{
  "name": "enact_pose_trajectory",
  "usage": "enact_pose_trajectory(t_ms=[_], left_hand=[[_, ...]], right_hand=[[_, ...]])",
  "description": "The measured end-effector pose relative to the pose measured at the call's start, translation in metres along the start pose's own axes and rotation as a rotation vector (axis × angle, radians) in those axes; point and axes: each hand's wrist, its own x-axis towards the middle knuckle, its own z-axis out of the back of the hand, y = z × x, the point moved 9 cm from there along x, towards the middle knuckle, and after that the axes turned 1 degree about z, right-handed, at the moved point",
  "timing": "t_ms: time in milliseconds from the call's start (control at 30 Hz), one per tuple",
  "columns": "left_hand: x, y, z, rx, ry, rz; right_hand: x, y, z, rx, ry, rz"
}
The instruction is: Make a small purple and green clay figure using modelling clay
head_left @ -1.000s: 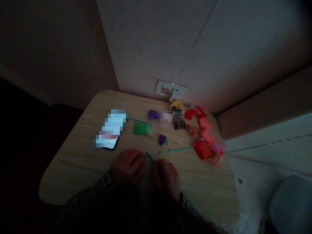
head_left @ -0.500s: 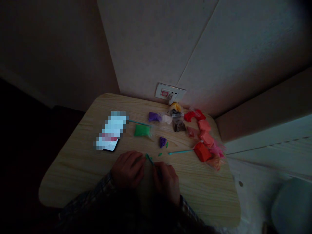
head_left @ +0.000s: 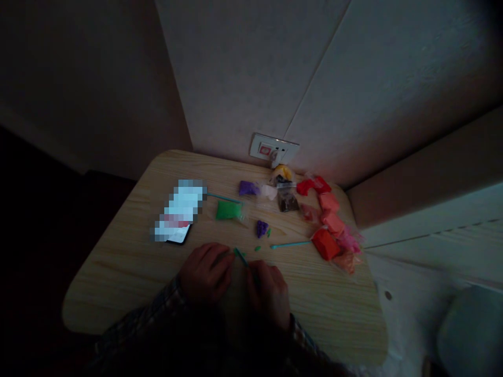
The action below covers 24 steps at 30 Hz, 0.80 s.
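Observation:
My right hand point(head_left: 269, 290) is closed around a thin teal modelling tool point(head_left: 242, 257), its tip slanting up and left. That tip rests on a small green clay piece point(head_left: 237, 252) on the table. My left hand point(head_left: 207, 272) lies just left of it, fingers curled together with the fingertips beside the green piece; whether they pinch anything is hidden in shadow. A little beyond, a purple clay cluster point(head_left: 262, 229) of small balls sits with a green clay leaf point(head_left: 269, 232) at its right side. Another green clay bit point(head_left: 258, 248) lies nearer my right hand.
On the wooden table point(head_left: 129, 272), a lit phone point(head_left: 178, 234) lies at left, near a green clay packet point(head_left: 228, 210). A second teal tool point(head_left: 291, 244) points at the red packet point(head_left: 326, 244) among several clay bags at right. A wall socket point(head_left: 274, 149) is behind.
Almost nothing differs. The view has shifted very slightly; both hands and the teal tool keep their places at the green clay piece.

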Motion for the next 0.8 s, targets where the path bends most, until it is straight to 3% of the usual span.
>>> enact_pose_trajectory(t_ms=[433, 800], left_hand=[[-0.0019, -0.0003, 0.0029, -0.008, -0.048, -0.022], [0.0006, -0.0016, 0.0023, 0.002, -0.011, -0.035]], right_hand=[[-0.0027, -0.0045, -0.0027, 0.053, 0.021, -0.041], [-0.0073, 0.0006, 0.0041, 0.036, 0.003, -0.004]])
